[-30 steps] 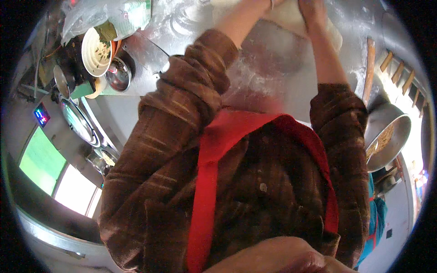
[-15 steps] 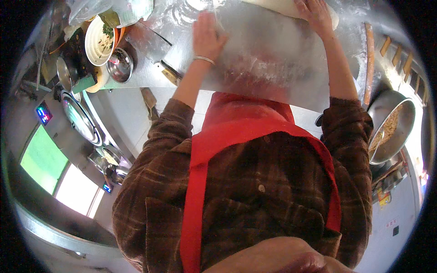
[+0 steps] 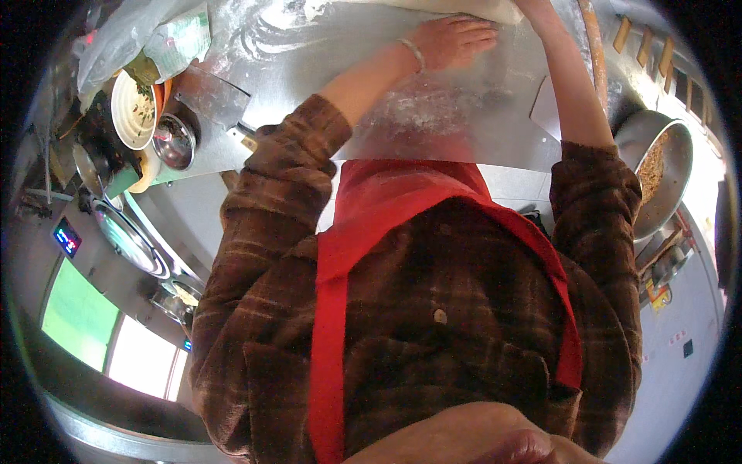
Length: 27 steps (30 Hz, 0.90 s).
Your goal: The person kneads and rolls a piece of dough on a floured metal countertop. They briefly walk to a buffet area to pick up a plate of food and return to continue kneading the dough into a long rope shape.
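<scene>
My left hand [image 3: 457, 42] reaches across the floured metal worktop [image 3: 325, 62] to the right, palm down with its fingers stretched out. It lies just on the near side of a long pale piece of dough [image 3: 464, 6], which the upper edge cuts off. Whether the fingertips touch the dough, I cannot tell. My right hand [image 3: 533, 7] is at the dough's right end; only its wrist side shows, and the fingers are out of the picture. Beneath my right forearm lies a flat pale sheet or scraper [image 3: 546, 108].
A long wooden rolling pin [image 3: 593, 54] lies along the right side. Beyond it stands a big metal bowl of brown crumbly filling [image 3: 653, 174]. To the left are a cleaver [image 3: 215, 97], a white bowl with herbs [image 3: 133, 112], a small metal bowl [image 3: 175, 145] and plastic bags [image 3: 116, 46].
My left hand has swept rightward over the worktop toward the dough's near side. My right hand has gone farther up, mostly out of the picture. The whole view has shifted somewhat.
</scene>
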### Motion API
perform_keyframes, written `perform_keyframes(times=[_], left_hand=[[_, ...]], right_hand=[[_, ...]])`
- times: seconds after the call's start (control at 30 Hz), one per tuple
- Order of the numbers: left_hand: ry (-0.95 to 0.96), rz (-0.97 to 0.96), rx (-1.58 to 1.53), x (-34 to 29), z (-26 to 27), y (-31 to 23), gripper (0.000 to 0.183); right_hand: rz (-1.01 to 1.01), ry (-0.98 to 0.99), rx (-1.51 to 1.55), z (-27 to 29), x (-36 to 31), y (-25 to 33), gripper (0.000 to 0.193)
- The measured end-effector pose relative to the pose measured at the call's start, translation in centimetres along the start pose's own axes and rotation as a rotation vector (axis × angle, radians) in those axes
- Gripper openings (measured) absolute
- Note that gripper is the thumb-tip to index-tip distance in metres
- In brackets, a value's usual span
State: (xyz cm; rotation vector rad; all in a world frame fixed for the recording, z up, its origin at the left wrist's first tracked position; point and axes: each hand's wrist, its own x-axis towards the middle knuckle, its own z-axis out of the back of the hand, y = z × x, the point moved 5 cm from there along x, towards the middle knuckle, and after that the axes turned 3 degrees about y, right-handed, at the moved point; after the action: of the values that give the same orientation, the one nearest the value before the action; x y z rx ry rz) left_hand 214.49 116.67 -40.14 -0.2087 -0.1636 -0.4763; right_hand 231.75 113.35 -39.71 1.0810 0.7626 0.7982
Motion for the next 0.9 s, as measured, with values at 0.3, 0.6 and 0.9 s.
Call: perform_keyframes(times=[0.3,0.6,0.9], left_hand=[[-0.291,0.585,-0.235,-8.2,11.7,9.6,0.031],[0.114,0.663,-0.195,-0.2,6.4,12.2,0.035],[-0.224,0.464,-0.039,-6.4,7.4,0.4,0.037]], right_hand=[[0.116,-0.207,-0.902,-4.9,5.6,-5.3,0.036],[0.331,-0.179,-0.68,-8.7,-9.0,7.2,0.017],[0.177,-0.498,-0.687,-10.7,-10.5,9.9,0.018]])
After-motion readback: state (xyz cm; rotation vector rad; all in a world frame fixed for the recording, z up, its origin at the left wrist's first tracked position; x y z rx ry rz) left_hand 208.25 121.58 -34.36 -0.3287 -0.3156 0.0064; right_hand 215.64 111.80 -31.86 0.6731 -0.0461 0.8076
